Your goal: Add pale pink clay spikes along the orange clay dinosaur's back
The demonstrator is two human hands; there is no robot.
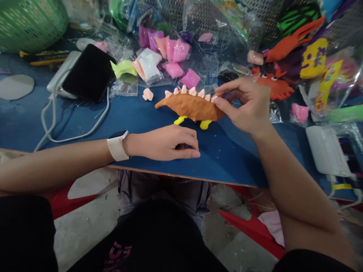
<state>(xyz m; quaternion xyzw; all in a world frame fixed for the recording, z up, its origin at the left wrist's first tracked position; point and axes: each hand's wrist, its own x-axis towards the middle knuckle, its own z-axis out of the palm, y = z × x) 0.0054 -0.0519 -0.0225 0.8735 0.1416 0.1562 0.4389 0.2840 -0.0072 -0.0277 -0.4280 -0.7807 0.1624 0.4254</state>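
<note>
The step in hand looks like seating the spikes (192, 91) along the figure (190, 107); the right hand (249, 104), at its 3 o'clock, pinches the end spike (214, 98) between thumb and forefinger. That calls for a light press. The left hand (172, 142), at 7 o'clock, curls loosely; whether it holds anything, I cannot tell. On the table (227, 162), the figure is orange-brown, tapering towards 9 o'clock, yellow feet (205, 124) showing at 6.

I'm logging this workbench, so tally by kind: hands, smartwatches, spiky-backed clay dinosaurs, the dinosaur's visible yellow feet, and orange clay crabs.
Hands (left hand, right hand): 2
Smartwatch: 1
Spiky-backed clay dinosaur: 1
Visible yellow feet: 2
Orange clay crab: 1
Total: 7
</note>
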